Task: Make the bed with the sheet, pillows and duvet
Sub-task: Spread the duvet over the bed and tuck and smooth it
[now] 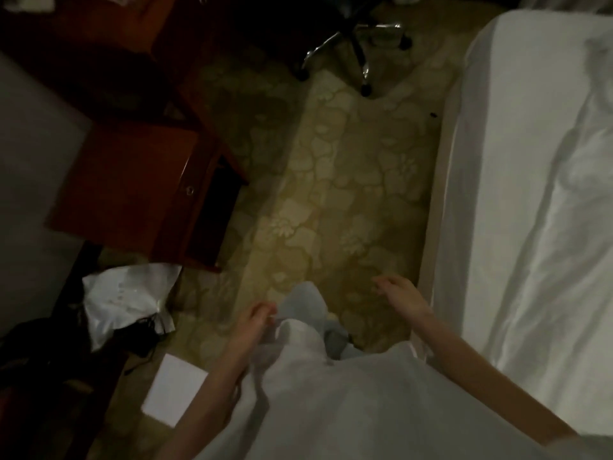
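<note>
The bed point(444, 207) runs along the right side, covered by a white sheet point(517, 194) with long creases. My left hand point(255, 318) pinches the edge of a white cloth point(331, 403) that hangs in front of my body, between my arms. My right hand point(401, 293) hovers over the carpet beside the bed's near corner, fingers relaxed and holding nothing. No pillow is clearly in view.
A red-brown wooden cabinet point(139, 190) stands at the left. An office chair base point(358, 44) sits at the top. A crumpled white bag point(129, 300) and a white sheet of paper point(172, 390) lie on the patterned carpet point(331, 194). The room is dim.
</note>
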`<state>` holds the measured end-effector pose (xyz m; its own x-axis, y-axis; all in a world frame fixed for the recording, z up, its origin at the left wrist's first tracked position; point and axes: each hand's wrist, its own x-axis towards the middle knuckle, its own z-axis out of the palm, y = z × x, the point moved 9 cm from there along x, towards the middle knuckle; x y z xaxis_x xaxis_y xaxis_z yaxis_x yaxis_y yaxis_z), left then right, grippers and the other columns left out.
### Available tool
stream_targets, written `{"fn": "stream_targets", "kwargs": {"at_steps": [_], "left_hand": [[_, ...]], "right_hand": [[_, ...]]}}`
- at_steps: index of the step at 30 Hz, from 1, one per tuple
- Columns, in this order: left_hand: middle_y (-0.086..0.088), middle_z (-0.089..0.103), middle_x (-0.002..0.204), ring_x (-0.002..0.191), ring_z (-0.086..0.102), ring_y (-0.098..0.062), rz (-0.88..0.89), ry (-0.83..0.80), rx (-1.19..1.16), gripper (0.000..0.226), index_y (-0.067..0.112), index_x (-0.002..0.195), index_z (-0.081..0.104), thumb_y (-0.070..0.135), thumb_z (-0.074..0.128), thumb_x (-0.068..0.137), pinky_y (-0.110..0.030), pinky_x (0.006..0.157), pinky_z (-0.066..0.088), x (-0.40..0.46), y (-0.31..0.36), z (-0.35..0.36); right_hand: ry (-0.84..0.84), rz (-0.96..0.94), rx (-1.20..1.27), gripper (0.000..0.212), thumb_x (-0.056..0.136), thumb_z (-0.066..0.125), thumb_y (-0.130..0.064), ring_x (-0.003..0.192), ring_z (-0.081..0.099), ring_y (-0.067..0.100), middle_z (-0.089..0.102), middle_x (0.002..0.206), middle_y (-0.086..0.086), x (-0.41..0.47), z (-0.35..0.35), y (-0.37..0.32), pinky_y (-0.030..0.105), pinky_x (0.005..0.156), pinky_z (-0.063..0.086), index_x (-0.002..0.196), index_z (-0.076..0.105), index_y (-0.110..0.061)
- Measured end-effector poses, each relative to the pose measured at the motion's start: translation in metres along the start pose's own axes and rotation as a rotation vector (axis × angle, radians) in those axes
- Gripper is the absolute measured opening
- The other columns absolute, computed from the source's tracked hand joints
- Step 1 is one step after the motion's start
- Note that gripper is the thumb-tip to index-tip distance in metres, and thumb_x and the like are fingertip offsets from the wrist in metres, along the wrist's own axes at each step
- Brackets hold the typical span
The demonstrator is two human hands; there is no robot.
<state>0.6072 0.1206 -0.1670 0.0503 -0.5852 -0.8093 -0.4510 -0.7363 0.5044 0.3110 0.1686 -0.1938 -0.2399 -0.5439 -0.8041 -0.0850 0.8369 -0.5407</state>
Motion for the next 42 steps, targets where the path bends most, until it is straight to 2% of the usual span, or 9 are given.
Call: {"fn": "stream_targets", "kwargs": {"at_steps": [3,12,19,23,25,27,34,37,42], "left_hand": [[-0.013,0.066,0.093,0.084,0.061,-0.022,0.069,-0.018,0.006,0.024,0.013,0.084,0.062,0.011,0.043,0.1,-0.03,0.079,0.048,0.034,0.066,0.004],[-0.011,0.066,0.09,0.091,0.061,-0.026,0.064,-0.127,0.168,0.021,0.013,0.084,0.062,0.008,0.046,0.097,-0.027,0.073,0.047,0.186,0.287,0.051],[-0.004,0.063,0.095,0.098,0.061,-0.021,0.216,-0.28,0.317,0.019,0.013,0.097,0.06,0.015,0.041,0.1,-0.02,0.076,0.045,0.258,0.502,0.139],[-0.005,0.063,0.096,0.095,0.06,-0.02,0.276,-0.35,0.338,0.021,0.022,0.085,0.057,0.019,0.042,0.1,-0.035,0.092,0.046,0.299,0.61,0.201],[-0.002,0.063,0.092,0.095,0.06,-0.02,0.321,-0.37,0.348,0.021,0.024,0.084,0.056,0.019,0.043,0.1,-0.038,0.096,0.045,0.32,0.66,0.229],[0.001,0.063,0.092,0.094,0.061,-0.018,0.33,-0.379,0.371,0.019,0.024,0.086,0.056,0.021,0.044,0.1,-0.035,0.093,0.046,0.343,0.703,0.255],[-0.009,0.063,0.091,0.082,0.059,-0.017,0.282,-0.383,0.356,0.023,0.017,0.084,0.057,0.008,0.042,0.099,-0.026,0.079,0.045,0.411,0.828,0.309],[-0.008,0.064,0.087,0.087,0.06,-0.025,0.271,-0.38,0.426,0.025,0.014,0.082,0.059,0.004,0.043,0.099,-0.031,0.082,0.045,0.435,0.87,0.318],[-0.015,0.068,0.094,0.086,0.063,-0.025,0.191,-0.386,0.532,0.017,0.01,0.092,0.062,0.008,0.047,0.098,-0.028,0.084,0.05,0.475,0.93,0.344]], "right_hand": [[0.016,-0.056,0.014,0.029,0.101,0.041,-0.029,0.11,0.054,0.02,0.058,0.117,0.003,0.043,-0.03,-0.07,0.035,0.098,0.043,0.119,0.06,-0.016],[0.156,0.001,0.168,0.028,0.1,0.045,-0.024,0.115,0.053,0.021,0.058,0.121,0.005,0.175,-0.139,-0.207,0.041,0.106,0.041,0.121,0.06,-0.013],[0.239,0.161,0.474,0.018,0.097,0.048,-0.011,0.097,0.057,0.023,0.061,0.106,0.013,0.222,-0.218,-0.236,0.035,0.09,0.046,0.11,0.06,-0.008],[0.211,0.223,0.498,0.021,0.097,0.047,-0.005,0.084,0.06,0.014,0.062,0.099,0.009,0.269,-0.26,-0.251,0.015,0.067,0.053,0.115,0.058,-0.002],[0.212,0.243,0.467,0.023,0.096,0.049,-0.004,0.083,0.06,0.015,0.062,0.095,0.007,0.305,-0.287,-0.265,0.021,0.078,0.054,0.115,0.059,0.003],[0.223,0.23,0.479,0.022,0.095,0.05,-0.004,0.082,0.062,0.013,0.062,0.092,0.005,0.34,-0.324,-0.292,0.03,0.089,0.051,0.114,0.061,0.002],[0.282,0.167,0.612,0.014,0.095,0.046,0.004,0.051,0.063,0.002,0.067,0.06,-0.003,0.451,-0.474,-0.416,0.012,0.058,0.051,0.095,0.059,0.0],[0.311,0.127,0.609,0.02,0.099,0.045,-0.01,0.079,0.062,0.016,0.068,0.09,0.006,0.477,-0.532,-0.473,0.025,0.08,0.048,0.111,0.059,-0.002],[0.242,0.129,0.797,0.025,0.102,0.037,-0.008,0.091,0.06,0.023,0.061,0.106,0.016,0.518,-0.605,-0.531,0.023,0.073,0.045,0.118,0.053,0.001]]}}
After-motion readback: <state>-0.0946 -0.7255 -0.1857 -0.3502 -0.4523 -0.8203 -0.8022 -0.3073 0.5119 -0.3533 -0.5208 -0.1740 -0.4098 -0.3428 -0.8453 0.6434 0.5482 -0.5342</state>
